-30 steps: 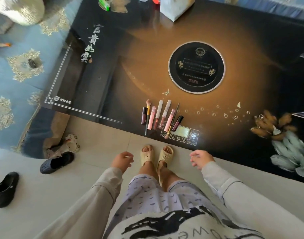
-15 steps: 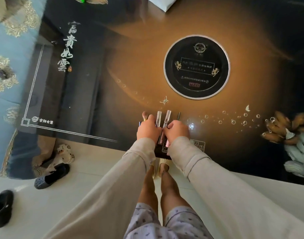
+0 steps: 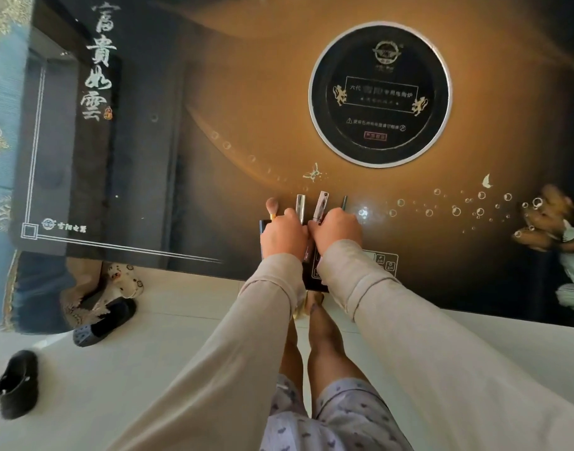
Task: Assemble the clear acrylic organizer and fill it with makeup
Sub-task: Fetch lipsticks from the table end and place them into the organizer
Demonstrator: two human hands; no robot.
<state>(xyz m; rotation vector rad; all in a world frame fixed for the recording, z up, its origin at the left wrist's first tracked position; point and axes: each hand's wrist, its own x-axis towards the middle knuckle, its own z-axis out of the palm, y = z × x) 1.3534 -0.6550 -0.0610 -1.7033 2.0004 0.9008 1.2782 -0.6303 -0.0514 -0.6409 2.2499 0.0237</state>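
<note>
Both hands, left (image 3: 283, 235) and right (image 3: 336, 232), cover makeup row (image 3: 321, 204); only tips show; grip unclear.

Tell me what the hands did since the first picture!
Both hands came up from beside the legs and forward onto the row of makeup. The left hand and right hand now lie side by side over the makeup sticks, fingers curled on them; whether they grip is unclear. The head also leaned closer. The makeup is not lifted off the black table, and the brush tip lies where it was.
</note>
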